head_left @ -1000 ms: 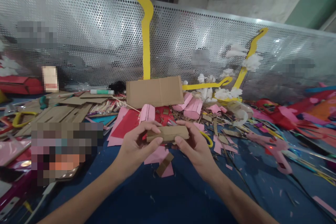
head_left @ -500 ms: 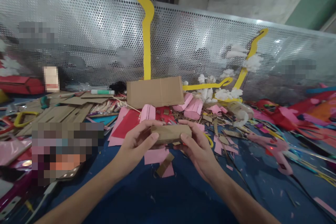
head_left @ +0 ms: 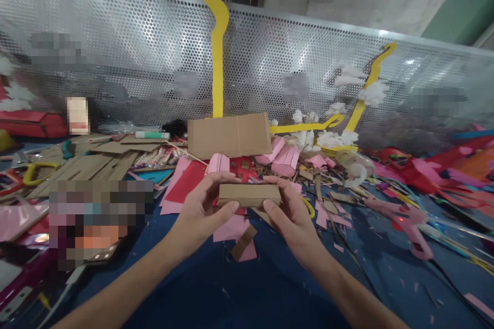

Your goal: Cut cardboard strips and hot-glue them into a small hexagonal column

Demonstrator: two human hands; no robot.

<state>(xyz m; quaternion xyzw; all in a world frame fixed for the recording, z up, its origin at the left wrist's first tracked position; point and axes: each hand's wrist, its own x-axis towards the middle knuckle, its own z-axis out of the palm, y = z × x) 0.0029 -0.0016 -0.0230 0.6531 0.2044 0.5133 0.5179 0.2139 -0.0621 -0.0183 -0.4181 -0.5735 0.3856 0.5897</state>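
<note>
Both hands hold one small folded brown cardboard piece (head_left: 249,194) above the blue table (head_left: 247,288). My left hand (head_left: 200,213) grips its left end, thumb in front and fingers over the top. On the right end, my right hand (head_left: 291,216) pinches it between thumb and fingers. The piece lies level, its long side facing me. Just beneath it lie pink paper scraps (head_left: 231,229) and a small brown cardboard strip (head_left: 242,242).
A larger cardboard panel (head_left: 229,135) stands behind, with a tall yellow hook shape (head_left: 217,36) against a perforated metal screen (head_left: 116,61). Pink folded pieces (head_left: 283,157), cotton tufts (head_left: 332,136), cardboard sheets (head_left: 92,162), a glue stick (head_left: 150,134) and red and pink scraps (head_left: 417,175) lie around.
The cardboard piece was turned slightly in my fingers and now sits level again. Both hands stayed in about the same place.
</note>
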